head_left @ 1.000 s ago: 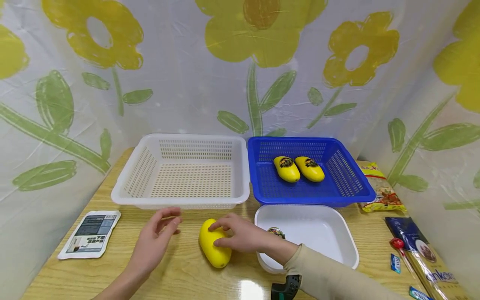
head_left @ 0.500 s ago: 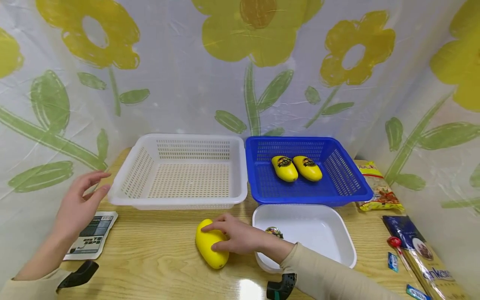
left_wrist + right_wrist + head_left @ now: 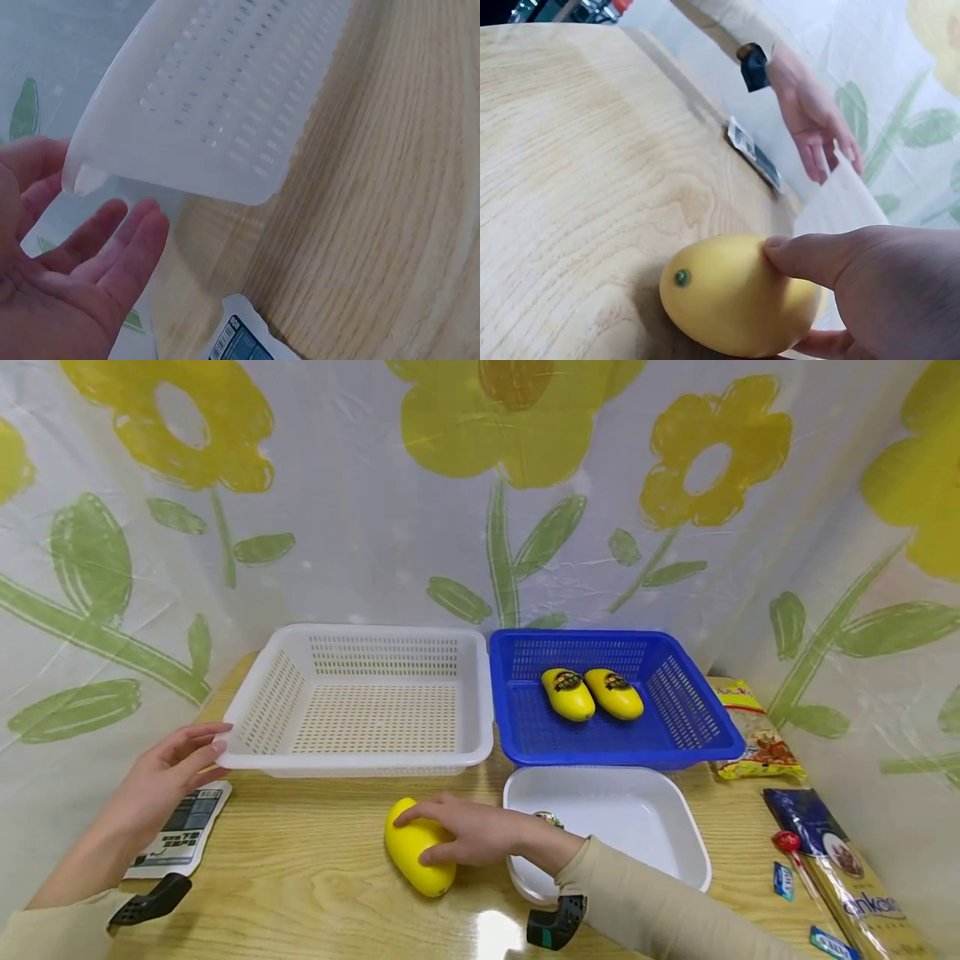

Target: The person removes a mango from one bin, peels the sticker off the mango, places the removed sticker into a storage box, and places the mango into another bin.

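A smooth yellow melon [image 3: 415, 852] lies on the wooden table, gripped by my right hand [image 3: 468, 833]. In the right wrist view the thumb presses on the melon [image 3: 727, 296] and a fingertip shows at its underside; the other fingers are hidden. At the left front corner of the white plastic basket [image 3: 360, 767] is my left hand [image 3: 161, 777], its fingers loosely spread about the rim. From the left wrist, a gap shows between several fingers of the left hand [image 3: 90, 262] and the basket's lower edge [image 3: 187, 176]; firm contact is unclear.
Two labelled yellow melons [image 3: 567, 695] lie in a blue basket [image 3: 618, 758]. A white tub [image 3: 622, 827] in front holds a small wrapped item, partly hidden by my right arm. A flat white packet [image 3: 183, 835] lies at left; food bags [image 3: 761, 735], a red spoon [image 3: 787, 841] and sachets lie at right.
My left hand has moved left from beside the melon to the white basket's left front corner. My right hand stays on the melon, which has hardly moved.
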